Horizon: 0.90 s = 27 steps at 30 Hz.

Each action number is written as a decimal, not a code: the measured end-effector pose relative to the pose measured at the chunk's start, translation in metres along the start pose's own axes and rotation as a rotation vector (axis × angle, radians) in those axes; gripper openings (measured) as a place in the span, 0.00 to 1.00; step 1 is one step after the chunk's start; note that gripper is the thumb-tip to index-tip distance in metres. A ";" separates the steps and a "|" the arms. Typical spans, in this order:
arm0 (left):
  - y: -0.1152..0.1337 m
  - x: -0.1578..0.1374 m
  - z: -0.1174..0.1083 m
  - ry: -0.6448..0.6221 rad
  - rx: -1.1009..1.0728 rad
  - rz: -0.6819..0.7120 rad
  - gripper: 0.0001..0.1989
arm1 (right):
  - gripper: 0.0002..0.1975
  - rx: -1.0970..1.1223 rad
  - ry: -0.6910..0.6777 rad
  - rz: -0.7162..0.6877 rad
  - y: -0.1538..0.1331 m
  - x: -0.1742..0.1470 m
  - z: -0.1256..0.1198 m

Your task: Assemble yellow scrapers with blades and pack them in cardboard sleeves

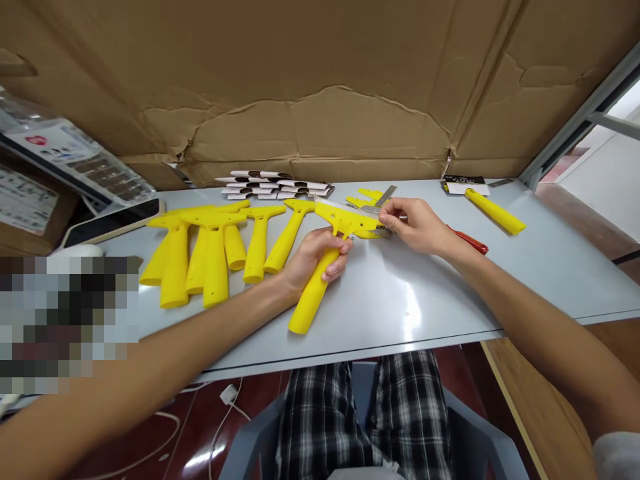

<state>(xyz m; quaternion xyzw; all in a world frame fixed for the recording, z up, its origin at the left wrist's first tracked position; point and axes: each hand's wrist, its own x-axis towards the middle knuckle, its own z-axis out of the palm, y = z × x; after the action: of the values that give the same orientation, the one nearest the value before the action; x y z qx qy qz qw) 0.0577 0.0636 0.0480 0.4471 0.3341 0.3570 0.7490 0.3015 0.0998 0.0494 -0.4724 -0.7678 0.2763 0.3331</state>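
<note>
My left hand (323,257) is wrapped around the handle of a yellow scraper (313,293), held tilted above the table with its wide head up and to the right. A thin metal blade (345,208) lies along the head's upper edge. At the right end of that edge my right hand (413,227) pinches the blade between thumb and fingers; the fingertips partly hide it. Just behind are small yellow plastic pieces (370,195) and another metal blade (386,196), both partly covered.
Several yellow scraper handles (215,260) lie at the left, before stacked folded cards (277,187). A red-handled tool (470,241) lies partly behind my right wrist. Farther right is a yellow scraper (495,211) with a card (465,185). Cardboard (320,133) walls the table's back.
</note>
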 end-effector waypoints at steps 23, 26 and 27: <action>-0.007 -0.006 0.009 -0.056 -0.113 -0.116 0.08 | 0.29 0.430 -0.053 -0.026 -0.018 -0.013 0.023; -0.007 -0.006 0.010 -0.036 -0.106 -0.118 0.09 | 0.27 0.401 -0.041 -0.037 -0.016 -0.012 0.025; -0.007 -0.006 0.011 -0.030 -0.106 -0.118 0.09 | 0.26 0.393 -0.038 -0.039 -0.015 -0.012 0.025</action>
<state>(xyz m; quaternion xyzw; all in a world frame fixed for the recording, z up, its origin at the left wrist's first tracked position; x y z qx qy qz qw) 0.0650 0.0511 0.0464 0.3917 0.3293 0.3226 0.7963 0.2780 0.0801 0.0416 -0.3782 -0.7142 0.4231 0.4097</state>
